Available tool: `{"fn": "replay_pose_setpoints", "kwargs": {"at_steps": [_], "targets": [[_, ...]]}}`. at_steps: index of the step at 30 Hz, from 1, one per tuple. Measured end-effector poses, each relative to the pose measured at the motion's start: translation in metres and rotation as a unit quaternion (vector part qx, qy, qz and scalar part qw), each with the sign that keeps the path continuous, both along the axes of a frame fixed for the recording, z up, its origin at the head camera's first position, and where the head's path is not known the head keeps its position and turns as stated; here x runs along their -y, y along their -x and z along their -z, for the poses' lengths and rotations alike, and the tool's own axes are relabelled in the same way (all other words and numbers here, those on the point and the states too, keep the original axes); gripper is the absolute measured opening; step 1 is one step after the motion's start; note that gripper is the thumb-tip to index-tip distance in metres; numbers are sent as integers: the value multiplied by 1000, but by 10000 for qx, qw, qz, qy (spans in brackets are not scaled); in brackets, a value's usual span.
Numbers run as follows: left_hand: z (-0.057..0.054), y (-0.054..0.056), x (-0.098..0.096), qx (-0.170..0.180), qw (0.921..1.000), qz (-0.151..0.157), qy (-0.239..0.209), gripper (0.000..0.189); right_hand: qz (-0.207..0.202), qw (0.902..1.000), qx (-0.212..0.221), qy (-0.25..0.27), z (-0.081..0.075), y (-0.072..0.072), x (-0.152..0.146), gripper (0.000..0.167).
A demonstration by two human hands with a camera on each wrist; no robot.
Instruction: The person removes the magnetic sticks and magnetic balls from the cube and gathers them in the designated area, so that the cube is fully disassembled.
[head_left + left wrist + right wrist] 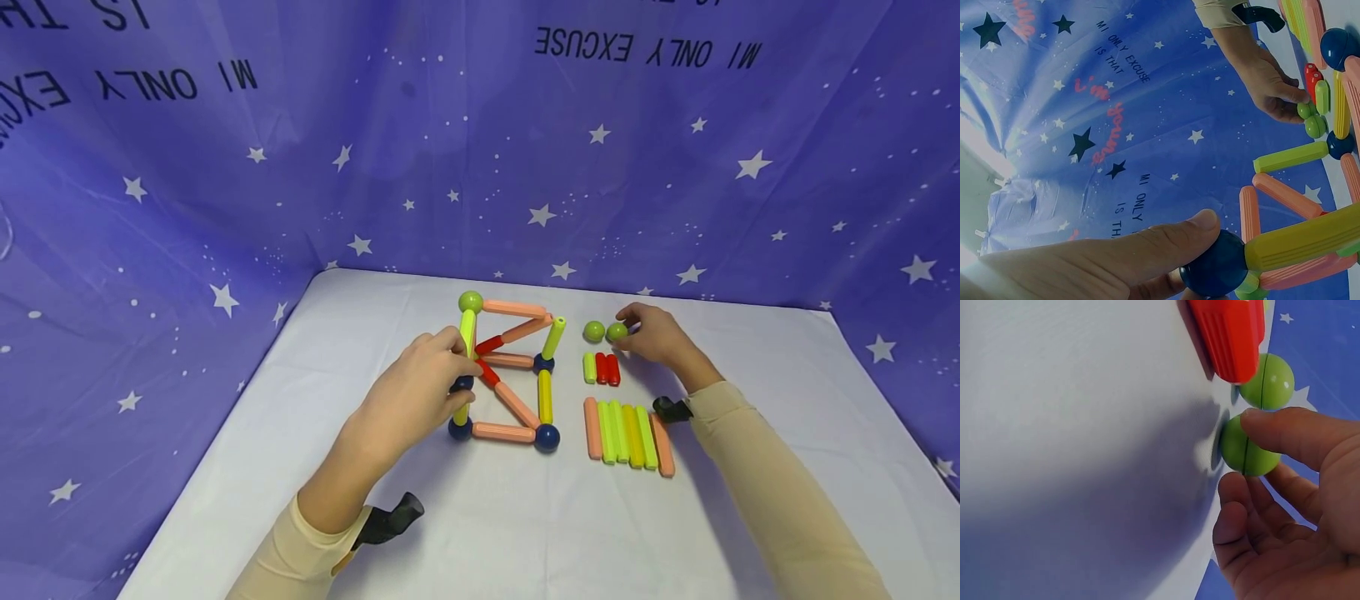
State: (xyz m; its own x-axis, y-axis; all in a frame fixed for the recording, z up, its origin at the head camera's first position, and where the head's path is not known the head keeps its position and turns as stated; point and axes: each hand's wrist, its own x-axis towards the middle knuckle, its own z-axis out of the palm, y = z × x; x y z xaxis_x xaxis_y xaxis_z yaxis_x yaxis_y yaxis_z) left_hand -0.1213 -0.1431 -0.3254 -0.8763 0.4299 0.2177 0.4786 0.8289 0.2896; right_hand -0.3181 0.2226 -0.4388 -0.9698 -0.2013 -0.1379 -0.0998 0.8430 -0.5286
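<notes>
Left hand (416, 392) pinches a dark blue ball (1217, 265) on the stick-and-ball frame (517, 406). Right hand (656, 335) pinches a green ball (1241, 447), right beside the second green ball (594, 331); can't tell if it's off the table (525, 533). Best: grip around its middle, keep the neighbour undisturbed, brace the frame lightly so joints don't twist.
</notes>
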Motion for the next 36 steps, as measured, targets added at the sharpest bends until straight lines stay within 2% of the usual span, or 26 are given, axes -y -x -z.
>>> {"fn": "replay_pose_setpoints", "kwargs": {"at_steps": [6, 11, 14, 19, 24, 29, 32, 36], "targets": [[-1, 1, 0, 0, 10000, 16, 23, 27, -95, 9998, -167, -66, -5, -3, -4, 52], [-1, 1, 0, 29, 10000, 47, -1, 27, -267, 9984, -494, -59, -15, -6, -1, 49], [0, 1, 1, 23, 10000, 53, -3, 27, -484, 9955, -808, 86, -27, -9, 11, 44], [1, 1, 1, 43, 10000, 23, 21, 27, -980, 9871, -1147, 533, -53, -23, 49, 33], [1, 1, 1, 56, 10000, 4, 45, 28, -1692, 9692, -1651, 691, -72, -39, 88, 34], [0, 1, 1, -19, 10000, 54, 55, 28, -2511, 9407, -2273, 210, -83, -52, 122, 45], [0, 1, 1, -63, 9999, 69, 61, 27, -2780, 9256, -2565, -135, -85, -58, 137, 49], [0, 1, 1, -60, 9999, 84, 55, 26, -2885, 9106, -2936, -363, -81, -64, 149, 46]]}}
